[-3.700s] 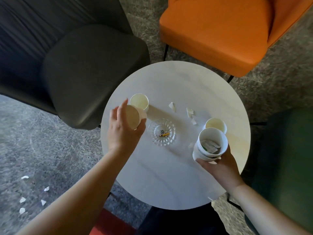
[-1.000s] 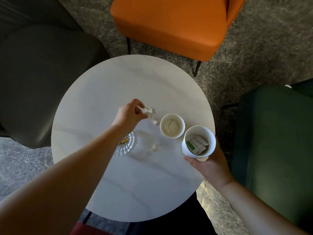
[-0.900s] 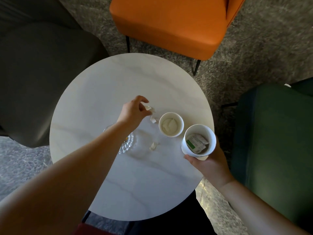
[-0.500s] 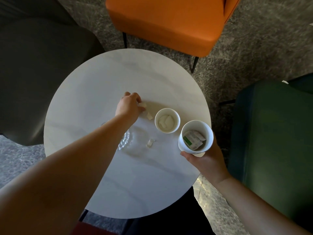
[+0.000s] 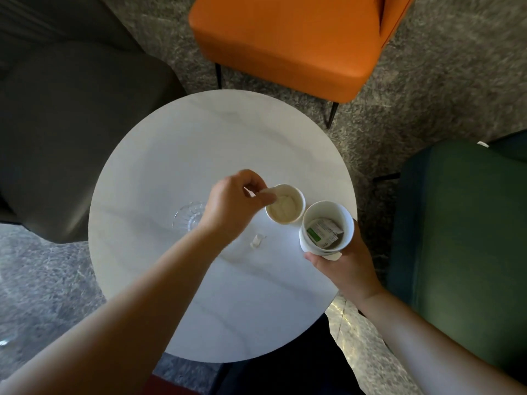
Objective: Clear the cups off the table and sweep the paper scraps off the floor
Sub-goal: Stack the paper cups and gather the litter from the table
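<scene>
A white paper cup [image 5: 288, 208] stands on the round white table [image 5: 176, 155] with pale scraps inside. My left hand [image 5: 231, 203] hovers at its left rim, pinching small white paper scraps [image 5: 263, 193] between thumb and fingers. My right hand [image 5: 345, 266] grips a stack of white cups [image 5: 328, 228] just right of the standing cup, near the table's right edge; a green-and-white wrapper lies inside the top one. One paper scrap [image 5: 256, 241] lies on the table below my left hand.
A clear glass ashtray [image 5: 188, 216] sits on the table, partly hidden by my left wrist. An orange chair [image 5: 285, 38] stands beyond the table, a dark grey chair [image 5: 71, 124] to the left, a green chair [image 5: 462, 238] to the right. Carpet surrounds them.
My left hand gathered the scraps left of the standing cup, lifted them and moved right to the cup's rim. The stack in my right hand stayed about where it was.
</scene>
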Tool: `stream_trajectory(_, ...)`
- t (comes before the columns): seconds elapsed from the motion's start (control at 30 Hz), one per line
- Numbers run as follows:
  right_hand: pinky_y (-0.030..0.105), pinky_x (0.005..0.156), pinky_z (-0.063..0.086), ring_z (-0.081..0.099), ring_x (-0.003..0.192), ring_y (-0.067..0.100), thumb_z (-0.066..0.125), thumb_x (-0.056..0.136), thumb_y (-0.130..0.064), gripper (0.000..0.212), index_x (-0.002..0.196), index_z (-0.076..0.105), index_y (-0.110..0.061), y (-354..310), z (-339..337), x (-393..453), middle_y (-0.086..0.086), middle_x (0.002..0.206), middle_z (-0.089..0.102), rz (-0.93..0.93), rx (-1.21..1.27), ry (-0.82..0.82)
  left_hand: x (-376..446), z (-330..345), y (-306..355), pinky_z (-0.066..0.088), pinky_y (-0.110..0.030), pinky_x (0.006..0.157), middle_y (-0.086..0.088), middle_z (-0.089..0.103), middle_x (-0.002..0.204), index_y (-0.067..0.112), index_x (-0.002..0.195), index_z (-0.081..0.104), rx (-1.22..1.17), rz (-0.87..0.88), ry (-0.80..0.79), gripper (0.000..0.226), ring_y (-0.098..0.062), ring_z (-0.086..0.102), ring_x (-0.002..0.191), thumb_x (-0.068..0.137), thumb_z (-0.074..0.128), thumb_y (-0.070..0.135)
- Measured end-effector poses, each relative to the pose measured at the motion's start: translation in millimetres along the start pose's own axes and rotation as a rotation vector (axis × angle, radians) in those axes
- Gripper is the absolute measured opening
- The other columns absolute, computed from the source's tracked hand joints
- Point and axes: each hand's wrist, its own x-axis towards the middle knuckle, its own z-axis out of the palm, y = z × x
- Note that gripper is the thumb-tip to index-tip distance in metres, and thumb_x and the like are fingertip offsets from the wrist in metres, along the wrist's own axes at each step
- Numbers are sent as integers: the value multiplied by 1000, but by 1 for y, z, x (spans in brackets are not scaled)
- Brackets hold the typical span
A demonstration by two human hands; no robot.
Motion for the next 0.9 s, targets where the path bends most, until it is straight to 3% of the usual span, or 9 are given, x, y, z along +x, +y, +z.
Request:
stream_trajectory(0.07,13,88,44,56,107,-1,89,59,-20,78,127,51,-23,1,0,1,-13,117,59,-14,-15,-7,-2,8,0,32,-10,47,14,53,63,32,68,58,52,36,-33,23,-1,45,51,76,79,28)
stream_trajectory(0.17,0,83,38,55,107,-1,90,59,-23,79,127,51,-21,2,-1,1,-11,117,59,-20,-42,-18,2,9,-7,34,-9,54,13,59,88,35,84,64,-2,63,-8,18,-4,48,61,77,79,28)
stream_trajectory(0.3,13,89,45,57,106,-1,91,56,-21,80,125,51,-24,2,-4,1,-12,116,61,9,17,-6,10,2,-36,35,-8,55,3,66,97,30,92,66,-12,-40,179,8,-6,55,65,87,68,24)
stream_trajectory(0.4,12,88,44,57,105,-5,91,57,-14,77,119,50,-29,-1,-6,0,-10,114,61,25,75,12,19,10,-58,35,-11,64,2,60,110,22,103,67,185,-65,95,17,-7,55,74,86,70,22)
stream_trajectory(0.5,3,86,40,55,102,-12,91,57,-6,76,112,47,-37,-3,-9,0,-9,112,60,0,92,39,31,24,-64,41,-22,77,-1,54,120,20,119,62,283,8,4,35,-12,55,87,85,72,24)
stream_trajectory(0.57,6,88,42,56,104,-9,91,56,-6,76,109,47,-39,-3,-11,-1,-7,113,61,-13,99,39,40,32,-62,47,-31,81,-5,52,124,19,124,59,335,32,-7,40,-20,58,94,86,70,24)
stream_trajectory(0.67,14,93,44,57,108,-2,91,57,-8,79,116,48,-35,0,-14,-3,-3,117,61,-20,107,25,49,40,-61,48,-35,78,-9,52,119,16,117,62,433,44,-7,31,-30,57,101,87,66,20)
stream_trajectory(0.77,4,88,40,55,104,-11,91,57,-8,78,120,49,-25,1,-16,-3,-5,115,61,-26,95,30,53,41,-61,46,-34,75,-10,53,112,11,104,65,496,45,-7,15,-32,56,96,90,61,17)
stream_trajectory(0.9,4,87,40,54,102,-13,91,57,-8,78,120,48,-26,1,-16,-4,-6,114,60,-29,106,39,48,38,-59,40,-30,68,-8,56,100,11,95,67,483,1,-11,9,-31,57,90,91,59,15)
